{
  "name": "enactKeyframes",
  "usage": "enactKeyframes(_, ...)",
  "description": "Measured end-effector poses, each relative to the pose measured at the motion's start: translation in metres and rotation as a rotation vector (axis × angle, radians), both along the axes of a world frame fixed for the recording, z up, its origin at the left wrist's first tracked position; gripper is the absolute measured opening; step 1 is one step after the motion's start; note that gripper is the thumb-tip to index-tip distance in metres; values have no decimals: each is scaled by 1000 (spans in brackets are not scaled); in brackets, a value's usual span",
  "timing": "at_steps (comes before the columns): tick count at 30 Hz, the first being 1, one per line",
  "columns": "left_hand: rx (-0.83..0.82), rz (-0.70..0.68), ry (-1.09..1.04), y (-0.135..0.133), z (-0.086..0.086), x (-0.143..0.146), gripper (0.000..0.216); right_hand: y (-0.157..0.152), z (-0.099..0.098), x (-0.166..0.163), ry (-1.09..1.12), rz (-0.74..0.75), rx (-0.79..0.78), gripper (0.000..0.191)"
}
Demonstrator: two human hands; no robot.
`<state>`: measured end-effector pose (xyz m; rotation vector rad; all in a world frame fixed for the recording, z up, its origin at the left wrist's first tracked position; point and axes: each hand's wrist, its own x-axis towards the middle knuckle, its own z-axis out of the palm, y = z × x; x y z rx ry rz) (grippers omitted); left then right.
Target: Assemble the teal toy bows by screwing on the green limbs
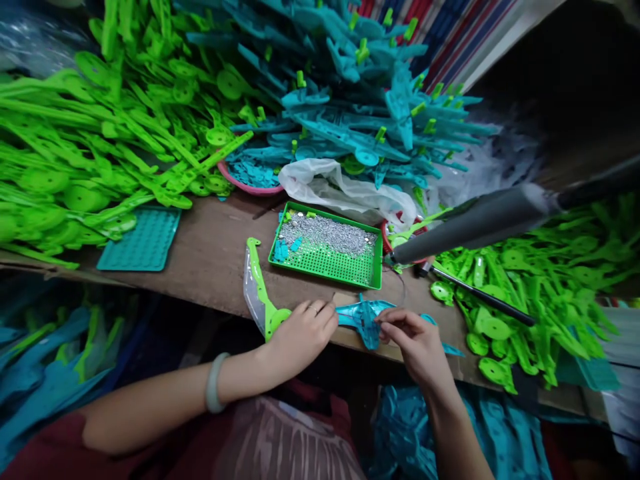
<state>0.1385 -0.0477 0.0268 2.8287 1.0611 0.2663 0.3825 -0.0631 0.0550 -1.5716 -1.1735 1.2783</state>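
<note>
Toy part (pixel 363 319) flat, long axis left-right

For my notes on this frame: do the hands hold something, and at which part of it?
Both hands hold one teal plastic piece: the left hand grips its left end, and the right hand pinches it near the middle.

two hands (pixel 304 335) (pixel 416 345), one green tray (pixel 330 272)
</note>
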Motion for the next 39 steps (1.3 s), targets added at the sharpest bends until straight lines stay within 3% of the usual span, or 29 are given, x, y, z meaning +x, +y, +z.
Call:
enactKeyframes(16,2,9,-56,1,-1,0,12,3,-8,4,210,-89,-32,17)
enactKeyframes(26,-25,-1,-26,3,4,-3,14,4,-4,6,108,-37,-7,19)
enactKeyframes(31,-30,-17,-30,3,-1,-5,19,7,-1,-1,-54,47,26,21)
enactKeyframes(35,5,-25,-99,4,1,-7,19,8,22,1,-443,172,148,25)
enactKeyframes(37,34,-33,-186,14,13,-20,22,17,43,9,-633,97,273,25)
enactKeyframes(39,79,-11,-251,34,34,-46,24,39,61,19,-687,-109,424,24)
